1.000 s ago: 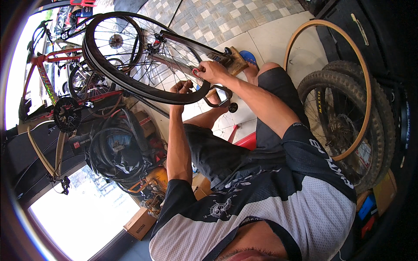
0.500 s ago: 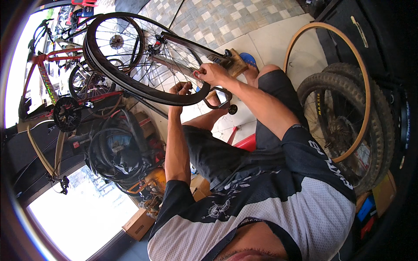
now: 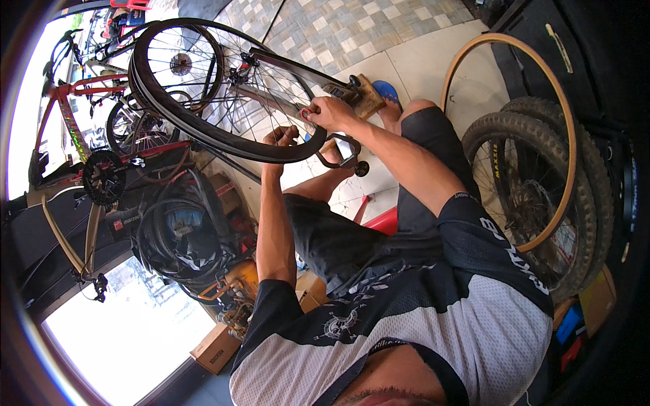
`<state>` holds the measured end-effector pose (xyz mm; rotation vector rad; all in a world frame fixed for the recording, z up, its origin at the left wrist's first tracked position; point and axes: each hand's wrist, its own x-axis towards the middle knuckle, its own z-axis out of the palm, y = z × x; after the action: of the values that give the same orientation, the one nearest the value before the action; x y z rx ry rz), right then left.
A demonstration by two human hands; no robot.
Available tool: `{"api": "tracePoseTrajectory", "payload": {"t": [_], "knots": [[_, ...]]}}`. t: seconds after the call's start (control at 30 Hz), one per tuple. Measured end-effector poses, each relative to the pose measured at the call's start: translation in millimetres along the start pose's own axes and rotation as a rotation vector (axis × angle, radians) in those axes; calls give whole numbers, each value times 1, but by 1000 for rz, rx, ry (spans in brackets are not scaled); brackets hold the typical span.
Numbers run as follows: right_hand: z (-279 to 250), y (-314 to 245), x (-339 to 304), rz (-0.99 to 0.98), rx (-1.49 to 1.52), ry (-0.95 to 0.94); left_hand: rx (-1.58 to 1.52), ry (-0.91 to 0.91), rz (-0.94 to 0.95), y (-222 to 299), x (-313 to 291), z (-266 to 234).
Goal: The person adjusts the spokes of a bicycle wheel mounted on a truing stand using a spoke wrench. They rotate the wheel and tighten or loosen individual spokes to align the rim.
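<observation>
A spoked bicycle wheel with a deep black rim point(image 3: 220, 143) is mounted in a metal truing stand point(image 3: 277, 101), tilted in front of me. My right hand point(image 3: 330, 113) is closed around a small red spoke wrench point(image 3: 307, 113) at the spokes, near the rim's right side. To its left, my left hand point(image 3: 280, 137) is just inside the near rim. Its fingers are curled and pinched together among the spokes, and what lies between them is hidden. Below the right hand, a black bracket of the stand point(image 3: 347, 161) with a round knob reaches past the rim.
A wooden block point(image 3: 369, 99) is under the stand by my sandalled foot. On the right, a tan hoop point(image 3: 572, 145) leans over knobby tyred wheels point(image 3: 489, 139). A red bicycle frame point(image 3: 68, 111) and bundled black tubes point(image 3: 179, 223) are at left. Cardboard boxes point(image 3: 215, 348) lie lower left.
</observation>
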<state>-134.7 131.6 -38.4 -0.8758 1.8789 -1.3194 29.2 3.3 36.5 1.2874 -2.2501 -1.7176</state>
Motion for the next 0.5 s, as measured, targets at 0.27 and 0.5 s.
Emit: {"api": "tracePoseTrajectory", "payload": {"t": [0.27, 0.5], "knots": [[1, 4, 5, -15, 83, -101, -16, 27, 60, 0, 5, 3], [4, 0, 4, -23, 184, -222, -59, 29, 27, 1, 10, 7]]}}
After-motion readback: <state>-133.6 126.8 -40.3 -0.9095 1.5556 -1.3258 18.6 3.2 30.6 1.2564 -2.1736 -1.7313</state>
